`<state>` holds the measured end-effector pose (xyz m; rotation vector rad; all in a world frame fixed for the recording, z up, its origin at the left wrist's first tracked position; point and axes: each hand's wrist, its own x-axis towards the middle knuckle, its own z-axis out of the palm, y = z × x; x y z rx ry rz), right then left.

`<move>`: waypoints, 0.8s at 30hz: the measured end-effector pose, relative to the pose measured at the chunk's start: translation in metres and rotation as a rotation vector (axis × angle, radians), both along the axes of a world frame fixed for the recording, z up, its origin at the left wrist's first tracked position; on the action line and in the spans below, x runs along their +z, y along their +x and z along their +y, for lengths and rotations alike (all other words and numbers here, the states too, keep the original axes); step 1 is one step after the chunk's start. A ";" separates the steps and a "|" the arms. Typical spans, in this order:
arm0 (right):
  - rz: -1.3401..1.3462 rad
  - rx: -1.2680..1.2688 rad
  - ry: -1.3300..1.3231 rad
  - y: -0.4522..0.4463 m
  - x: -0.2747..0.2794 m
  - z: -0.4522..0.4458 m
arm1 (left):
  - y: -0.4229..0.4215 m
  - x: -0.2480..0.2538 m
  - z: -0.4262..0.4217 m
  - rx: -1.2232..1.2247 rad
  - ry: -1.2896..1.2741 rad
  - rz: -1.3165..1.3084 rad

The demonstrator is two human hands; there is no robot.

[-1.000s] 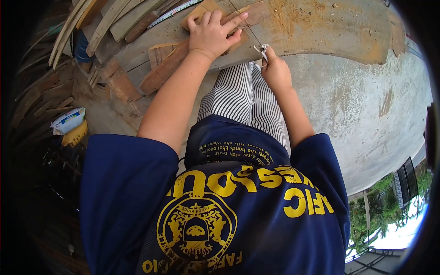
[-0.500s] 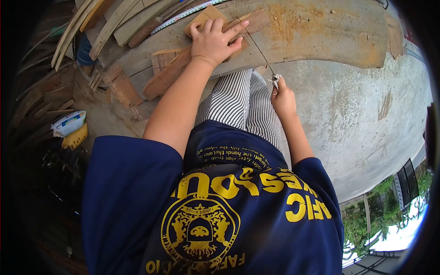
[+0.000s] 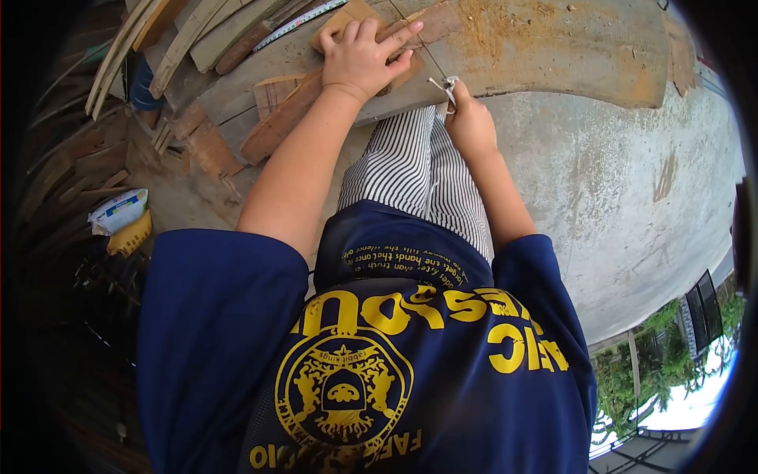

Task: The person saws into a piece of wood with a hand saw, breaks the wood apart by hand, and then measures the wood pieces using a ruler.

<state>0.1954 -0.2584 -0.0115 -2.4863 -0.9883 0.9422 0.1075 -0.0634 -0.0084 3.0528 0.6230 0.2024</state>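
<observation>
My left hand (image 3: pixel 359 59) presses down over a reddish-brown wood piece (image 3: pixel 440 22), fingers spread on its top and thumb along its near side. My right hand (image 3: pixel 472 126) is closed round the handle end of a hand saw (image 3: pixel 431 58), whose thin blade shows almost edge-on. White string or cloth (image 3: pixel 448 88) is tied at the handle, which is mostly hidden in the fist. The blade crosses the wood piece just right of my left fingertips. A lighter wood block (image 3: pixel 347 17) lies beside my left hand. Everything rests on a wide, worn plank (image 3: pixel 553 59).
A tape measure (image 3: pixel 300 28) lies along the far side, near several curved boards (image 3: pixel 205 35). Another brown board (image 3: pixel 272 130) lies by my left forearm. A blue container (image 3: pixel 144 87) and white and yellow bags (image 3: pixel 118 212) stand at left. Concrete floor (image 3: pixel 608 182) stretches right.
My right hand has pushed forward and slightly left, carrying the saw farther across the wood piece. My left hand keeps its place on the wood; the view has shifted slightly.
</observation>
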 end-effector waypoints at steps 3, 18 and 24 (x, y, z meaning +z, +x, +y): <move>0.074 -0.069 -0.023 -0.010 0.017 -0.057 | 0.001 0.001 0.000 0.002 -0.012 0.011; 0.029 -0.001 -0.014 0.006 0.002 0.016 | 0.002 -0.001 -0.001 0.020 -0.039 -0.018; 0.056 -0.076 0.070 -0.002 -0.009 -0.034 | 0.001 0.000 0.001 0.014 -0.026 -0.015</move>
